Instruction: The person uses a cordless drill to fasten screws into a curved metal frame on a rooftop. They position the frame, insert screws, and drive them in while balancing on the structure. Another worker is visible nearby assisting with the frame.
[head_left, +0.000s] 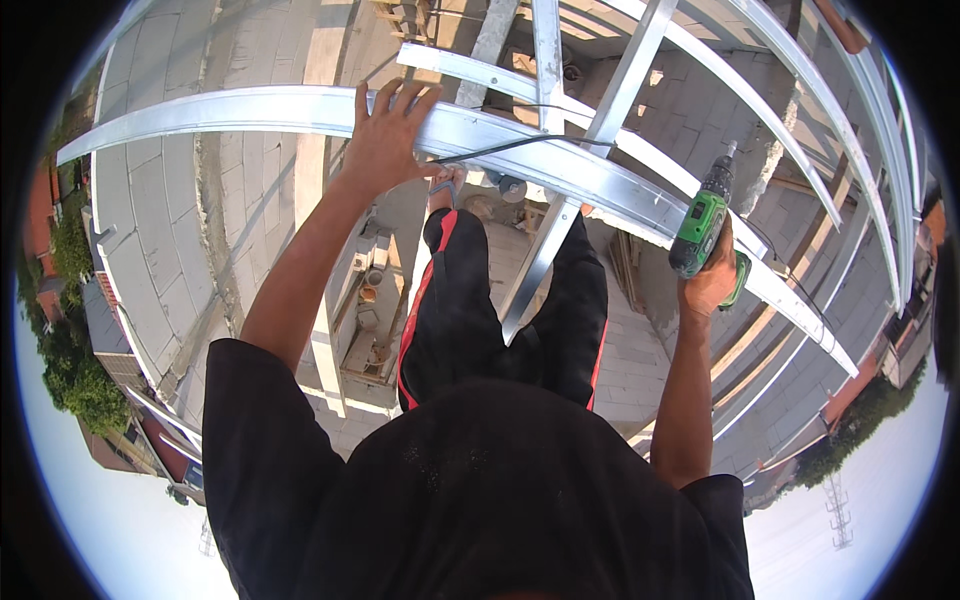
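Observation:
A long silver metal channel (pixel 270 108) runs crosswise in front of me. My left hand (pixel 385 140) grips it, fingers laid over its far edge and thumb at the near side. A dark cable (pixel 520 145) lies across the channel, just right of that hand. In my right hand (pixel 712 280) is a green and black cordless drill (pixel 700 225), its chuck and bit pointing away from me. The drill is held over the channel's right part; whether it touches the metal I cannot tell. An upright metal stud (pixel 545 255) meets the channel between my legs.
More metal channels (pixel 755 90) cross ahead and on the right. Far below lie grey block walls (pixel 150 220), a timber plank (pixel 325 60) and several buckets (pixel 370 285). My legs (pixel 450 310) hang or stand among the open framing. Trees and roofs stand beyond.

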